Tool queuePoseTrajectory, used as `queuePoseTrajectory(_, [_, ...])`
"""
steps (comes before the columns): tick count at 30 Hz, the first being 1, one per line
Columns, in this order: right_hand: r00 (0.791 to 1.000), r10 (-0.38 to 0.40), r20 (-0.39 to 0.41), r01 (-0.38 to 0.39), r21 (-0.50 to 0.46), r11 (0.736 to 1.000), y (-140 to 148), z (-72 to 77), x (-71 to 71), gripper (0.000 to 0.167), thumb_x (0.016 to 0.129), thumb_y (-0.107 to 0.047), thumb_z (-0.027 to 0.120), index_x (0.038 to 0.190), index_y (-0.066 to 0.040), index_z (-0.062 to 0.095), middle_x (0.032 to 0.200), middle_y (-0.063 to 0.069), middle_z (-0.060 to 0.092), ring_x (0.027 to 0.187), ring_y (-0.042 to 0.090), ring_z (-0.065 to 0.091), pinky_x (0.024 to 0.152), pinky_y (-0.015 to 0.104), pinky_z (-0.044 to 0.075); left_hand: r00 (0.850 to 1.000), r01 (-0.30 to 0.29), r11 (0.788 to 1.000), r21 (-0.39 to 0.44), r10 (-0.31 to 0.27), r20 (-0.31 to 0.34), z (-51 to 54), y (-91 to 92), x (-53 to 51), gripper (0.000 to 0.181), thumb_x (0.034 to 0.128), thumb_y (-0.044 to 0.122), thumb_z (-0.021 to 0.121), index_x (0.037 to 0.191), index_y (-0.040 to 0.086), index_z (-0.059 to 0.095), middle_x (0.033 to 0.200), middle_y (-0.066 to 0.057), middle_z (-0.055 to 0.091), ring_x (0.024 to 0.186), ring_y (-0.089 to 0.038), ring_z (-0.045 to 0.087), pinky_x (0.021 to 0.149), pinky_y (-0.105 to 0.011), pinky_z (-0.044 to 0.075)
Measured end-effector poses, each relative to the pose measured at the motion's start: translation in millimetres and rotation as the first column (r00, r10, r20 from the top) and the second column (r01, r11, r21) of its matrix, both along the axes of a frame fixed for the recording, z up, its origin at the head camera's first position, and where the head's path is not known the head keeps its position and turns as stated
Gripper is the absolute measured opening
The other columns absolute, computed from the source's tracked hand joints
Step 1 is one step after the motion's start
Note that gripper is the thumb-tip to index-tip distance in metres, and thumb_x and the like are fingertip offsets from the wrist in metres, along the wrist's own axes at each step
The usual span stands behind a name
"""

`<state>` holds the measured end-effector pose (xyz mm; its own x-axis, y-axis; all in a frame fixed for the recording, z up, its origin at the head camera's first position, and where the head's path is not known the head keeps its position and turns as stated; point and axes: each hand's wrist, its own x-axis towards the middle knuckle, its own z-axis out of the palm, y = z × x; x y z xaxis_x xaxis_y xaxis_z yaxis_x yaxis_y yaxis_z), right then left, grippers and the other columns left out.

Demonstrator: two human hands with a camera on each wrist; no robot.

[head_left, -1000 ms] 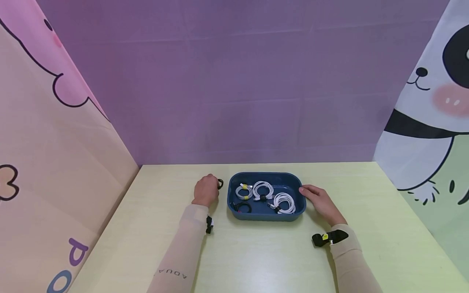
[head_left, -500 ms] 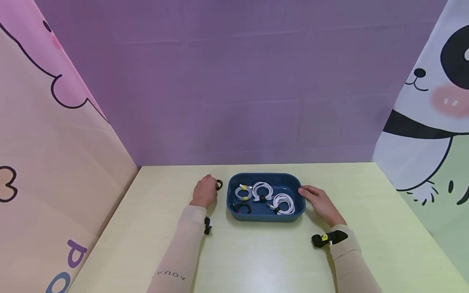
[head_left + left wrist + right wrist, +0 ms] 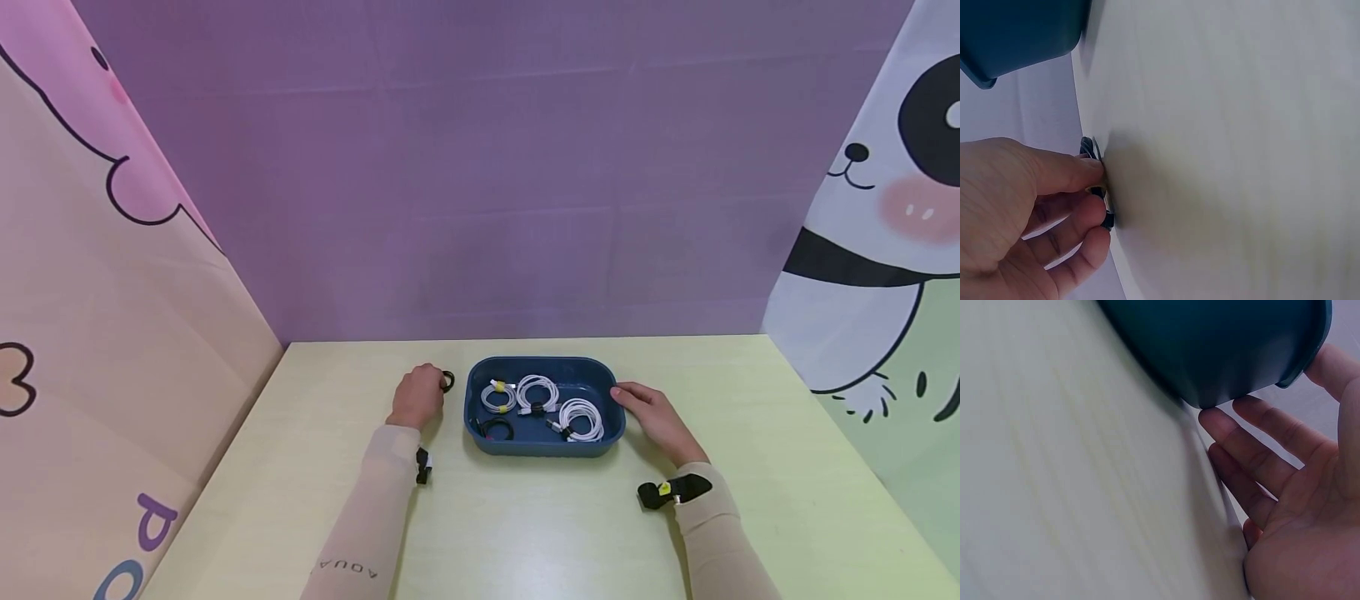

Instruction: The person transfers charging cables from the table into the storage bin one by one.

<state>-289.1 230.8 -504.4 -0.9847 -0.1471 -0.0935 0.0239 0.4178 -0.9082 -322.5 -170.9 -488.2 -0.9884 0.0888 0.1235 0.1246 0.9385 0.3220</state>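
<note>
In the head view my left hand (image 3: pixel 417 397) is on the tabletop, left of a blue bin (image 3: pixel 545 448). Its thumb and fingers pinch a small coiled black cable (image 3: pixel 448 382), seen close in the left wrist view as a dark loop (image 3: pixel 1087 146) at the table surface, partly hidden by the fingertips. My right hand (image 3: pixel 656 417) holds the bin's right end: the thumb lies over the rim, and in the right wrist view fingertips (image 3: pixel 1217 422) touch the outer wall low down. Inside the bin lie a white cable coil (image 3: pixel 582 420), another white coil (image 3: pixel 537 388), a smaller yellow-tied coil (image 3: pixel 497 397) and a black cable (image 3: pixel 498 429).
The pale wooden table (image 3: pixel 517 525) carries the bin near its back. A purple cloth backdrop (image 3: pixel 480 183) rises directly behind the table, with printed panels (image 3: pixel 150 333) along both sides. Black wrist cameras (image 3: pixel 658 493) are strapped over the sleeves.
My left hand has shifted very slightly left while pinching the black cable. The bin, its coils and my right hand look the same; the head view tilts a little.
</note>
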Motion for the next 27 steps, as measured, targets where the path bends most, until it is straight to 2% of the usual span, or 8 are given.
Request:
queuePoseTrajectory(11, [1.0, 0.001, 0.003, -0.001, -0.017, 1.0, -1.0, 1.8, 2.2, 0.065, 0.104, -0.051, 0.053, 0.147, -0.002, 0.051, 0.156, 0.022, 0.046, 0.152, 0.041, 0.032, 0.123, 0.063, 0.021, 1.0, 0.007, 1.0, 0.017, -0.006, -0.023, 1.8, -3.8, 7.2, 0.019, 0.0947, 0.0, 0.065, 0.108, 0.004, 0.079, 0.108, -0.016, 0.073, 0.098, -0.036, 0.073, 0.085, -0.047, 0.06])
queuePoseTrajectory(22, [1.0, -0.003, 0.003, 0.003, -0.016, 1.0, -0.3, 0.2, 1.3, 0.065, 0.104, -0.051, 0.053, 0.147, -0.003, 0.052, 0.156, 0.021, 0.046, 0.152, 0.041, 0.031, 0.123, 0.063, 0.021, 0.997, 0.004, 0.999, 0.041, -0.001, -0.074, 2.8, -4.1, 12.5, 0.017, 0.0952, 0.003, 0.066, 0.106, 0.005, 0.079, 0.105, -0.013, 0.072, 0.095, -0.035, 0.072, 0.082, -0.046, 0.06])
queuePoseTrajectory(27, [1.0, 0.006, -0.008, -0.006, -0.022, 1.0, -1.1, 1.0, 1.8, 0.063, 0.105, -0.049, 0.053, 0.147, -0.002, 0.052, 0.155, 0.022, 0.047, 0.151, 0.041, 0.032, 0.123, 0.063, 0.021, 0.997, 0.009, 0.999, 0.051, -0.005, -0.083, 7.1, -4.8, 16.5, 0.017, 0.0948, 0.002, 0.066, 0.105, 0.004, 0.079, 0.104, -0.014, 0.072, 0.094, -0.034, 0.071, 0.082, -0.046, 0.06])
